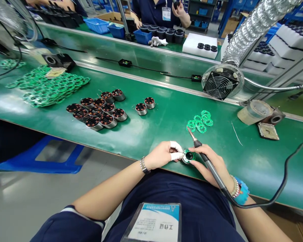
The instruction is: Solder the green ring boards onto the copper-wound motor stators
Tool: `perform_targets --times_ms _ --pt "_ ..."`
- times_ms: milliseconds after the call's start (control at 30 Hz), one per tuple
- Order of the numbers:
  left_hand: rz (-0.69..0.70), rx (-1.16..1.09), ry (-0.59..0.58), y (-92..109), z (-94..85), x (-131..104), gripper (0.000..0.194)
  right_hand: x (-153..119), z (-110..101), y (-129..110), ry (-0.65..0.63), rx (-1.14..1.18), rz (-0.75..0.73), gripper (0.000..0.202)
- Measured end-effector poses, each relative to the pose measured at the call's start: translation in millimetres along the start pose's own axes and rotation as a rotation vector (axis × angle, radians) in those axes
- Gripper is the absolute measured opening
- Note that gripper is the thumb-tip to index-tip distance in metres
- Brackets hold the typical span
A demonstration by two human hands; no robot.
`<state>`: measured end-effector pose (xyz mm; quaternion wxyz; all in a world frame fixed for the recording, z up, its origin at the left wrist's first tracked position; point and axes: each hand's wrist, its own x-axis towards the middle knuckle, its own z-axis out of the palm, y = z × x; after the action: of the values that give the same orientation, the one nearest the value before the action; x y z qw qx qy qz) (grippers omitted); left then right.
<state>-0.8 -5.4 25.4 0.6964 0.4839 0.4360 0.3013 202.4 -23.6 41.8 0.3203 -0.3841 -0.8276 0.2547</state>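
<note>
Nearest, at the front edge of the green tabletop [151,134]: left hand [161,155], two fingers [176,146] wrapped in white tape, pinching a small round motor part [188,156] with a green ring board on top. Right hand [212,164] on the other side of the same part, forefinger touching its rim, remaining fingers closed around a soldering iron [204,158] held like a pen, tip pointing up and away toward the far side.

Risks, as a judgement: hot tip just beside bare skin, so a slip of the grip means a burn. Part sitting very close to the tabletop edge, so a nudge means a drop into the lap. Cable [280,191] looping off to the right and trailing over the edge; a snag there likely to jerk the iron.

Just beyond the tip, a small heap of green ring boards [200,121], within scorching reach of a careless swing. A loose thin wire [236,132] to the right, easy to sweep off. Further left, a pair of wound stators [145,106], then a larger cluster of stators [97,111], and a broad spread of green rings [47,87], all well apart from the hands.

Farther back, a fume fan [219,84] on a silver duct [257,23], aimed somewhat aside; fumes possibly missed. Beyond the rail, another person [156,11] at a separate bench.
</note>
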Motion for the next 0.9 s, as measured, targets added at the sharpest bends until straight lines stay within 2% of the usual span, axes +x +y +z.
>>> perform_targets --times_ms 200,333,467,633,900 --pt "-0.013 -0.079 0.014 -2.7 2.9 -1.1 0.023 5.8 9.8 -7.0 0.045 -0.065 -0.135 0.024" --pt "0.024 -0.070 0.001 -2.9 3.8 -2.9 0.019 2.3 6.3 -8.8 0.088 -0.026 -0.074 0.019" --pt "0.024 -0.035 0.021 -4.4 3.6 -3.7 0.017 -5.4 -6.6 -13.6 0.170 0.069 0.042 0.014" --pt "0.001 -0.015 0.030 -4.7 3.2 -2.7 0.012 -15.3 -25.0 -19.0 0.140 0.088 -0.008 0.027" --pt "-0.023 -0.007 0.045 -4.1 2.2 -2.5 0.010 -18.2 -29.4 -21.7 0.110 0.132 0.070 0.020"
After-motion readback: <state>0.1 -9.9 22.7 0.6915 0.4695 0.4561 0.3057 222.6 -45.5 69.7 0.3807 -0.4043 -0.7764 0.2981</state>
